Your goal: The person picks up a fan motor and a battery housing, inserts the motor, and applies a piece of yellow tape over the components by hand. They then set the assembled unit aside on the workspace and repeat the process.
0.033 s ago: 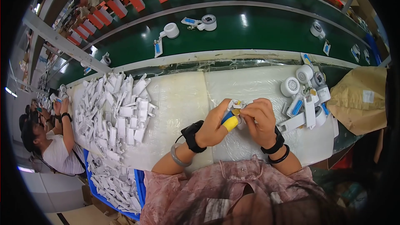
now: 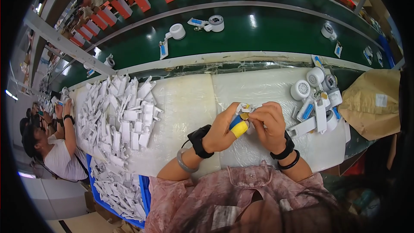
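Note:
In front of my chest, my left hand [image 2: 221, 130] is closed around a short yellow and blue piece [image 2: 239, 128], whose exact kind I cannot make out. A small white plastic part [image 2: 244, 107] shows above it, by the left fingertips. The fingers of my right hand [image 2: 270, 123] are bent in a pinch at a small brownish-gold piece [image 2: 243, 115] between the hands. To the right lies a cluster of white round-headed fan units [image 2: 300, 89] with blue-striped handle parts [image 2: 307, 110].
White plastic shells [image 2: 125, 116] form a heap on the left, above a blue crate [image 2: 144, 194] of similar parts. Beyond the table runs a green conveyor [image 2: 267, 34] bearing several fan units. A brown paper bag [image 2: 371, 103] sits at right; a co-worker [image 2: 60, 155] is at far left.
The yellow and blue piece has turned very slightly in my left hand. Both hands keep their places.

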`<state>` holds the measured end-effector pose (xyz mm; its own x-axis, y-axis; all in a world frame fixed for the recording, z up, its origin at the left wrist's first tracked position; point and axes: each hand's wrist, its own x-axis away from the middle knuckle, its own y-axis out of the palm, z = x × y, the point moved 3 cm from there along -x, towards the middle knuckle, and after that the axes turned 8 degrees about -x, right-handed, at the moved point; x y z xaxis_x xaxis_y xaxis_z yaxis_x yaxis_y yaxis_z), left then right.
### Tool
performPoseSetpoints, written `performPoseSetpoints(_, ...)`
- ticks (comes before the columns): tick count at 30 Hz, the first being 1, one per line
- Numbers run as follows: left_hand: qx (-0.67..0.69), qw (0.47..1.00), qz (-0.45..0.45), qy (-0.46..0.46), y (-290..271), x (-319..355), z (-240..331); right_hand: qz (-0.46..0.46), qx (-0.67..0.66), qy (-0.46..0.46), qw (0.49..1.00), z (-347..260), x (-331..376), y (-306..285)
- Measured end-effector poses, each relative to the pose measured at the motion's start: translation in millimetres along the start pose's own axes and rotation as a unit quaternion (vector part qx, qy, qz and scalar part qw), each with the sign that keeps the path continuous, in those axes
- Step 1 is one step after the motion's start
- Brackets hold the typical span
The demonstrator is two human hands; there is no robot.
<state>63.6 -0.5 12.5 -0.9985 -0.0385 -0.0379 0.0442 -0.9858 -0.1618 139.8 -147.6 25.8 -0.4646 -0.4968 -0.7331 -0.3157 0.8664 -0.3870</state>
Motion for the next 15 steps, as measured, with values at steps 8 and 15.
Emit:
performPoseSetpoints(8, -0.049, 0.998, 0.022, 0.044, 3.1, -1.2, -0.1, 0.000, 0.001, 0.010, 1.000, -0.3, 0.1, 0.3)
performPoseSetpoints(15, -0.079, 0.996, 0.041, 0.007, 3.3, -1.0, -7.5, -0.008, -0.001, 0.004, 1.000, 1.2, 1.2, 2.0)
